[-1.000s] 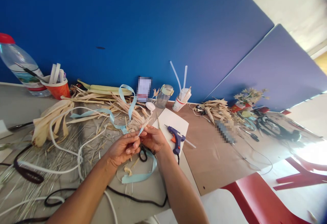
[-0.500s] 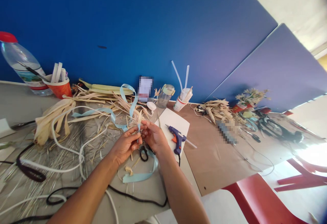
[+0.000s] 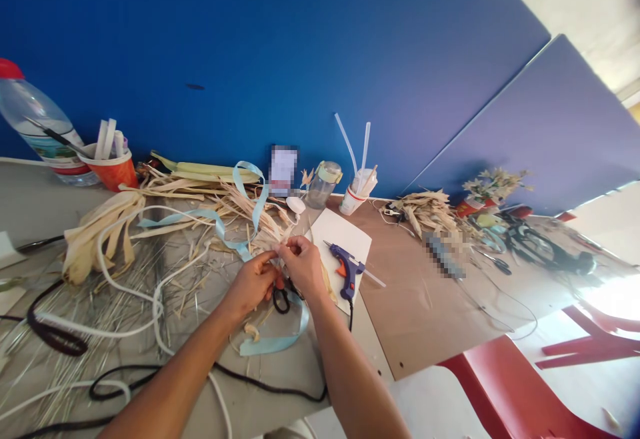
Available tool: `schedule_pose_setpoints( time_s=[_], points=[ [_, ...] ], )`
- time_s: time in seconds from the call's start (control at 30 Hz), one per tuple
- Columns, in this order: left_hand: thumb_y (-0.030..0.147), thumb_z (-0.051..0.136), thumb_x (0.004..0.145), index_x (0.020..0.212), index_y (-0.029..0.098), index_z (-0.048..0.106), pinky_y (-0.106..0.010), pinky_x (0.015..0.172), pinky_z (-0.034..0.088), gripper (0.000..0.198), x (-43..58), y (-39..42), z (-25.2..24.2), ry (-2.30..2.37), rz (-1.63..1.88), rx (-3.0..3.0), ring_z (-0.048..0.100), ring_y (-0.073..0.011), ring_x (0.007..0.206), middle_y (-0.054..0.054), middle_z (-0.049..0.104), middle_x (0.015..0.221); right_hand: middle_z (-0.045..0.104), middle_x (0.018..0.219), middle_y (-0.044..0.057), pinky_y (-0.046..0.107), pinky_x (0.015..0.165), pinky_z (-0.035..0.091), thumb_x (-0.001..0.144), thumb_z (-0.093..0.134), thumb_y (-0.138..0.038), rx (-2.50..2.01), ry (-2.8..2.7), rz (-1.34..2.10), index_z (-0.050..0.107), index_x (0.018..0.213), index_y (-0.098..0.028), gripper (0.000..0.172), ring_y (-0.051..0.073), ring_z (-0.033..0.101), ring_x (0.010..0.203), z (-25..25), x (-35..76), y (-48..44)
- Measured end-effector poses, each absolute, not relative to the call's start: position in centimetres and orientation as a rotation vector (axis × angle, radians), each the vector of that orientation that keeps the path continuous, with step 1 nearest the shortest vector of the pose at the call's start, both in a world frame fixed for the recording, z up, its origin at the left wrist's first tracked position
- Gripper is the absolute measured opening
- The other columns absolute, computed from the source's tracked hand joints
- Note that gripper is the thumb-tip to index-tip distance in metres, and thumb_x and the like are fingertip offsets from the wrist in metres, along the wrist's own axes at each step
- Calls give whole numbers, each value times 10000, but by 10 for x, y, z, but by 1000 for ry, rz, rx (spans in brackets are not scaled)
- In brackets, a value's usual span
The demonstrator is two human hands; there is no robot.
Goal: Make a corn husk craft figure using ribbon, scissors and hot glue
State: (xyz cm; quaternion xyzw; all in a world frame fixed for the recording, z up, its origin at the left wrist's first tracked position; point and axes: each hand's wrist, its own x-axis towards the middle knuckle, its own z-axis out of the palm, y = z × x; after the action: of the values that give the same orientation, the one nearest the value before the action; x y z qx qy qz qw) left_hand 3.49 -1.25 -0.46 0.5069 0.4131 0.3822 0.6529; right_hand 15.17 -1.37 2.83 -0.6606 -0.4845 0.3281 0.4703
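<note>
My left hand (image 3: 255, 280) and my right hand (image 3: 304, 267) meet over the grey table (image 3: 30, 205), fingers pinched together on a thin strip of dried corn husk and the end of a light blue ribbon (image 3: 220, 227). The ribbon loops back over a pile of dried husks (image 3: 200, 192) and curls under my hands toward the table's near side. Black-handled scissors (image 3: 281, 299) lie just beneath my hands. A blue glue gun (image 3: 345, 269) rests on a white sheet (image 3: 345, 232) right beside my right hand.
A plastic bottle (image 3: 35, 125) and an orange cup (image 3: 113, 169) stand at back left. A glass jar (image 3: 323, 184) and a cup of glue sticks (image 3: 356, 195) stand by the blue wall. White and black cords (image 3: 125, 305) cross the table. More husks (image 3: 425, 209) and scissors (image 3: 493, 260) lie on brown paper; red chairs (image 3: 510, 392) are at right.
Both hands have drawn closer together and slightly up the table, the right hand turning over the left; the husk strip that stuck up between the fingers is now tucked in.
</note>
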Motion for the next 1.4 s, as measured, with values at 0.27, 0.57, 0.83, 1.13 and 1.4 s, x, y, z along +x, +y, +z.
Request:
schedule_pose_setpoints(
  time_s=[0.27, 0.57, 0.83, 1.13, 1.4],
  points=[
    [298, 661, 705, 1013, 122, 565, -159, 359, 202, 367, 29, -11, 5, 791, 842, 890, 380, -34, 327, 8, 619, 532, 436, 456, -74, 215, 438, 241, 671, 640, -352, -1165, -880, 1334, 533, 580, -176, 226, 65, 326, 416, 14, 160, -5],
    [233, 716, 680, 950, 149, 591, -146, 396, 250, 310, 22, -12, 5, 569, 788, 640, 301, 11, 303, 22, 603, 511, 496, 481, -52, 185, 448, 325, 590, 773, -274, -851, -648, 1677, 542, 589, -160, 258, 54, 372, 431, 10, 164, -3],
    [274, 682, 695, 1135, 127, 574, -153, 354, 199, 477, 30, -11, -1, 718, 838, 796, 365, -24, 316, -9, 629, 534, 433, 456, -76, 180, 410, 246, 647, 736, -332, -981, -747, 1519, 538, 612, -164, 263, 50, 345, 415, 11, 159, -5],
    [293, 666, 705, 1166, 112, 551, -170, 374, 184, 509, 26, -7, -1, 773, 954, 835, 357, -33, 342, 5, 611, 533, 533, 680, -56, 209, 527, 337, 623, 700, -250, -1109, -822, 1291, 604, 904, -179, 305, 64, 420, 529, 19, 157, -9],
    [321, 657, 687, 1105, 110, 567, -180, 404, 211, 477, 25, -7, 0, 887, 1049, 896, 352, -45, 378, 17, 604, 552, 555, 742, -11, 247, 593, 399, 674, 647, -356, -1350, -1079, 944, 613, 979, -165, 362, 108, 478, 616, 60, 201, -39]
  ],
)
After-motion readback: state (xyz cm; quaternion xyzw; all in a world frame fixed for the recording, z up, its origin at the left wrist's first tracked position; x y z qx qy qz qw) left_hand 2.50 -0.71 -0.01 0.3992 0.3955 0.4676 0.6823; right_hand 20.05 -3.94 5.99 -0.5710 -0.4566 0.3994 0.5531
